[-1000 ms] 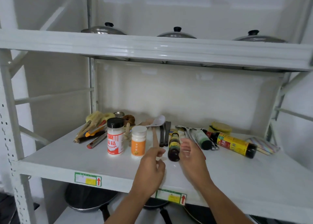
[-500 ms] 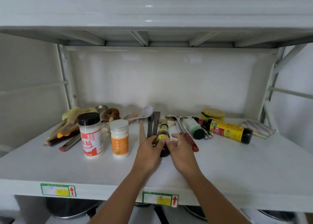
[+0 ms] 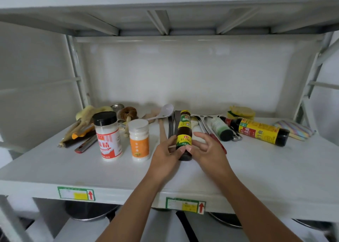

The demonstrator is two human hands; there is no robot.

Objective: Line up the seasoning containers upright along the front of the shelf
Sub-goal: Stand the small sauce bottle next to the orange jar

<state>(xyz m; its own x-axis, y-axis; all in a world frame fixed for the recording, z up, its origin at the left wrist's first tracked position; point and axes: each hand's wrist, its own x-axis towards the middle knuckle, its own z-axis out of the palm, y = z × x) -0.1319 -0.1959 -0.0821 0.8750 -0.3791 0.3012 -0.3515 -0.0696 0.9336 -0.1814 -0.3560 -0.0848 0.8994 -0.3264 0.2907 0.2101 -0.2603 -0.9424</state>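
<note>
A small dark sauce bottle (image 3: pixel 184 131) with a yellow-green label stands upright near the middle of the white shelf (image 3: pixel 73 170). My left hand (image 3: pixel 165 155) grips its lower part between thumb and fingers. My right hand (image 3: pixel 208 150) is beside it on the right, its fingers loosely spread and its fingertips at the bottle's base. To the left stand a red-labelled jar (image 3: pixel 108 137) with a black lid and an orange-labelled jar (image 3: pixel 138 141) with a white lid. A green-and-white bottle (image 3: pixel 220 128) and a large yellow-labelled soy sauce bottle (image 3: pixel 262 131) lie on their sides at the right.
Behind the jars lie several utensils: a white ladle (image 3: pixel 165 110), dark spatulas, tongs (image 3: pixel 205 126), brushes and a peeler. A yellow sponge (image 3: pixel 241 112) and a striped cloth (image 3: pixel 295 130) sit at the back right. The upper shelf hangs low overhead. Pans sit below.
The small dark sauce bottle lay on its side among the utensils; both hands took hold of it and it now stands upright, closer to the front. The camera view dropped lower.
</note>
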